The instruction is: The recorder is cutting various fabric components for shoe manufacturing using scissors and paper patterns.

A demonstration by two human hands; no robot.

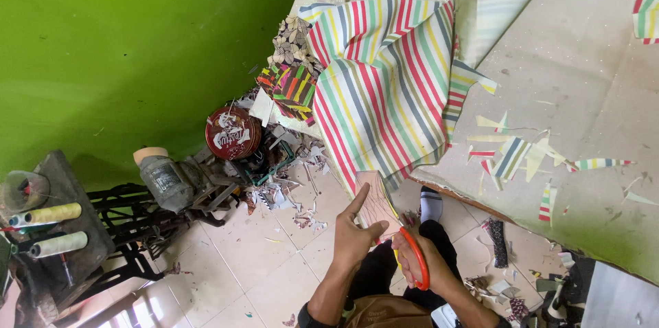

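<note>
Both hands meet low in the view, just above the person's dark trousers: the right hand is curled shut through the orange-red handles of a pair of scissors, and the left hand pinches a pale pinkish piece of card or cloth between thumb and fingers, its forefinger stretched up along the piece's left edge. That piece stands just below the hanging edge of a large striped cloth, banded in red, yellow, green, grey and white, which drapes off the corner of a pale worktable. Whether the scissor blades are biting into the piece cannot be told, since they are hidden behind it. Striped offcuts lie scattered on the table to the right of the big cloth. Left of the cloth sits a heap of patterned fabric scraps, and below it a round red tin. Paper and cloth snippets litter the light floor tiles beneath. Farther left, against the green wall, stands a dark sewing-machine stand with a motor, and thread spools rest on a grey ledge at the far left.
</note>
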